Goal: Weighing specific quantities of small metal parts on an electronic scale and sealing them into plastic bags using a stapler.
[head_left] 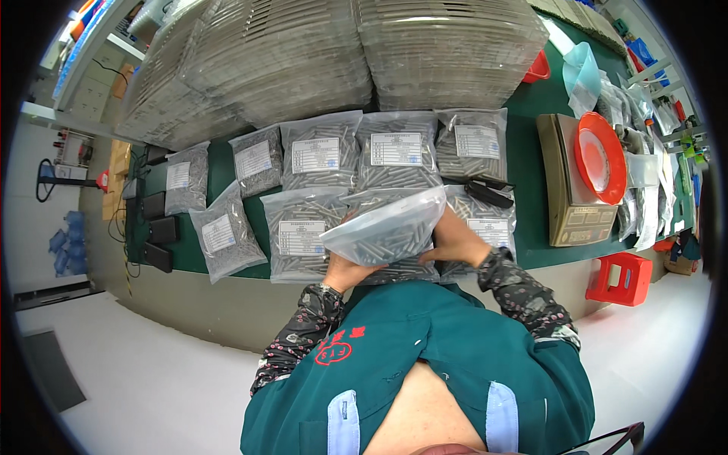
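A translucent, soft-walled plastic bag (pixel 387 227) tilts above the front row of packages on a green worktop (pixel 535 220), silvery cylindrical metal rods (pixel 383 249) showing through its creased film. A person's left hand (pixel 347 273) is clamped on its lower left edge, the right hand (pixel 461 241) on its right side, fingers partly hidden. Around it lie plump, white-labelled clear plastic bags (pixel 318 136), most packed with similar rods; three at left hold finer grey pieces (pixel 235 255). A dark, narrow object (pixel 489 194) rests on one. Behind rise ridged stacks of cloudy plastic trays (pixel 447 61); at right, a round red plastic dish (pixel 616 163) appears to rest on a boxy beige scale (pixel 584 226).
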The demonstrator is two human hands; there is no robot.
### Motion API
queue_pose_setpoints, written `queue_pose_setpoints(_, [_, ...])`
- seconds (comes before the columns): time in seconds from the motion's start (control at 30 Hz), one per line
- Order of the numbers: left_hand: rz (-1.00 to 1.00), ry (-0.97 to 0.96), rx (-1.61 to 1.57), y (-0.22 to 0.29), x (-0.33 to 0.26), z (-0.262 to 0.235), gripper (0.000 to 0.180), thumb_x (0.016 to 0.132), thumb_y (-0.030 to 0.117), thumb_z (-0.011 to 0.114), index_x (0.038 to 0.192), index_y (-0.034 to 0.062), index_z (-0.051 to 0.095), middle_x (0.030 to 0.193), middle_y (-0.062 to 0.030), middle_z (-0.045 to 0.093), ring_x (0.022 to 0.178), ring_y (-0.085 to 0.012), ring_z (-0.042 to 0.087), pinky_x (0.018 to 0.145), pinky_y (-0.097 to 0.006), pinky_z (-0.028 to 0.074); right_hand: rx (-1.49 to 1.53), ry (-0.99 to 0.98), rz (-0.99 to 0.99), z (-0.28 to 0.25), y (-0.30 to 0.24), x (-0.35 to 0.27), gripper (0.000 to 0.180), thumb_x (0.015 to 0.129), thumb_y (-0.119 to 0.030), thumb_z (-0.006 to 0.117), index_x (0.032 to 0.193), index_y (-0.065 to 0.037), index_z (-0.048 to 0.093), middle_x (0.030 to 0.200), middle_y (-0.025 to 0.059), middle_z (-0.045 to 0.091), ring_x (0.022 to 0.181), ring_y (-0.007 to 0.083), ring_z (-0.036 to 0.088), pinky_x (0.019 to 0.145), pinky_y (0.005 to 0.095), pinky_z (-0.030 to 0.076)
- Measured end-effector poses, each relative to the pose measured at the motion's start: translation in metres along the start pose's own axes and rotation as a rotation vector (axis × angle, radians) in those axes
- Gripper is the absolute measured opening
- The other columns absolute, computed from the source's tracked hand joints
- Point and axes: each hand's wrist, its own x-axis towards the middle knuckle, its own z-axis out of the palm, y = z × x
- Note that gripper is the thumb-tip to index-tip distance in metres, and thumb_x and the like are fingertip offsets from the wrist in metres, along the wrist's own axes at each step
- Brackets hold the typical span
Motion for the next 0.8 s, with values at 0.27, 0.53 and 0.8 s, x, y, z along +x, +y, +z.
queue_pose_setpoints(0.27, [-0.119, 0.324, -0.253, 0.045, 0.043, -0.011, 0.061, 0.062, 0.017, 0.072, 0.11, -0.003, 0.04, 0.104, -0.0122, 0.05, 0.097, -0.0198, 0.049, 0.083, -0.028, 0.039, 0.607, 0.114, 0.351, 0.012, 0.005, 0.045, 0.082, 0.054, -0.032, 0.077, 0.115, 0.005, 0.037, 0.109, 0.0169, 0.05, 0.102, 0.0257, 0.048, 0.09, 0.0298, 0.035])
queue_pose_setpoints(0.53, [-0.35, 0.223, -0.376, 0.049, 0.045, -0.016, 0.051, 0.072, 0.015, 0.065, 0.112, -0.0034, 0.039, 0.101, -0.0112, 0.053, 0.094, -0.0161, 0.05, 0.082, -0.027, 0.039, 0.724, 0.103, 0.639, 0.011, 0.001, 0.04, 0.05, 0.072, -0.022, 0.065, 0.108, 0.007, 0.045, 0.097, 0.0132, 0.057, 0.09, 0.018, 0.053, 0.08, 0.0282, 0.04])
queue_pose_setpoints(0.8, [-0.199, 0.202, -0.32, 0.058, 0.043, -0.04, 0.05, 0.07, 0.014, 0.066, 0.111, -0.0029, 0.043, 0.1, -0.0099, 0.055, 0.092, -0.015, 0.051, 0.083, -0.027, 0.039, 0.69, 0.185, 0.468, 0.006, -0.022, 0.056, 0.055, 0.069, -0.02, 0.068, 0.109, 0.006, 0.043, 0.097, 0.0146, 0.057, 0.091, 0.0192, 0.054, 0.081, 0.0269, 0.04])
